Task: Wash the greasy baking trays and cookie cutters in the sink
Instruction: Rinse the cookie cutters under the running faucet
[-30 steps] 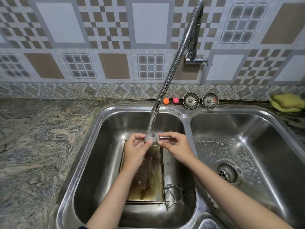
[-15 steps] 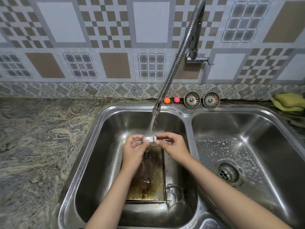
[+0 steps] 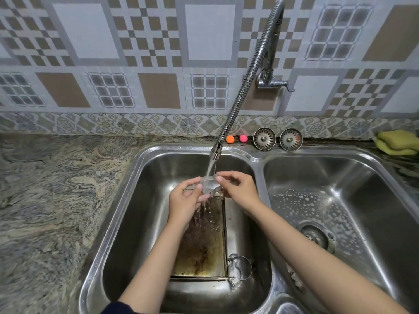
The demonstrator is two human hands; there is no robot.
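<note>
A small metal cookie cutter (image 3: 209, 185) is under the running water from the flexible faucet (image 3: 244, 87), over the left sink basin (image 3: 140, 200). My left hand (image 3: 184, 201) pinches its left side and my right hand (image 3: 238, 189) pinches its right side. Below them a greasy, brown-stained baking tray (image 3: 201, 243) lies flat on the basin floor, partly hidden by my left arm. More metal cookie cutters (image 3: 238, 269) lie beside the tray's near right corner.
The right basin (image 3: 340, 200) holds soap foam around its drain (image 3: 316, 236). Two strainer plugs (image 3: 277, 139), an orange ball (image 3: 230, 139) and a pink ball (image 3: 243, 138) sit behind the sink. Yellow sponges (image 3: 396, 142) lie at far right. Granite counter (image 3: 56, 200) spreads left.
Both hands have turned the cutter under the stream, so more of its face shows now. The hands stay in the same spot.
</note>
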